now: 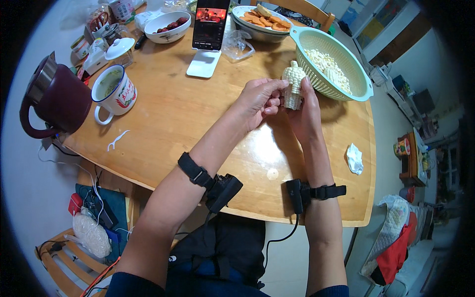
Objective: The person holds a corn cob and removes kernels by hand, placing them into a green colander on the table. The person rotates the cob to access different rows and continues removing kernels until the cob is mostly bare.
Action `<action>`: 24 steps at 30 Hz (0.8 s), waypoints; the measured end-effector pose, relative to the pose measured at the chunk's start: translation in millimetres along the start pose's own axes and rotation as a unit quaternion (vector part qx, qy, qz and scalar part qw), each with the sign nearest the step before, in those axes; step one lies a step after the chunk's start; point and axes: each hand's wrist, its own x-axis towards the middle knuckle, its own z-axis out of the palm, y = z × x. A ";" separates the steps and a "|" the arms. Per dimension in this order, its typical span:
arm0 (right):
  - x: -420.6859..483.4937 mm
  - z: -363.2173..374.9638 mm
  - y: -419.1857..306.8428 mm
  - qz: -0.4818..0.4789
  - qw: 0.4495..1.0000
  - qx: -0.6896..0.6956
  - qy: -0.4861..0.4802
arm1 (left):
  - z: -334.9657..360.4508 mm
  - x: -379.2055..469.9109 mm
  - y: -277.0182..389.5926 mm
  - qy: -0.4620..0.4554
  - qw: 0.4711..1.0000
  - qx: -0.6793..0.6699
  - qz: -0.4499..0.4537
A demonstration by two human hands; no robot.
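Note:
Between my two hands, above the wooden table, is a pale corn cob held roughly upright. Its upper part still carries rows of whitish kernels, while the lower part is bare. My left hand grips it from the left, the thumb pressed against the kernels. From the right, my right hand wraps the cob with its thumb along the side; some of its fingers are hidden behind. Just beyond and to the right stands a light green plastic colander with loose kernels inside.
A phone leans on a white stand. At left are an enamel mug and a dark electric kettle. Behind sit a bowl of red dates and a plate of orange slices. A crumpled tissue lies right.

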 end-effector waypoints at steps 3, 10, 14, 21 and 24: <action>-3.7 1.8 -1.3 -0.012 0.999 -0.036 0.007 | -1.6 1.3 1.8 0.002 0.999 -0.029 -0.030; -3.0 3.9 1.9 -0.053 0.994 -0.097 0.002 | -3.1 1.1 2.7 0.002 0.997 -0.054 -0.059; -5.1 6.1 1.1 -0.024 0.997 -0.078 0.005 | -3.2 0.1 0.0 0.012 0.999 -0.017 -0.050; -4.6 5.4 -1.0 -0.018 0.998 -0.047 0.028 | -3.5 1.4 4.3 -0.009 0.991 -0.104 -0.087; -3.2 3.1 -1.1 -0.005 0.999 -0.048 0.024 | -0.9 0.5 3.0 0.001 0.995 -0.075 -0.061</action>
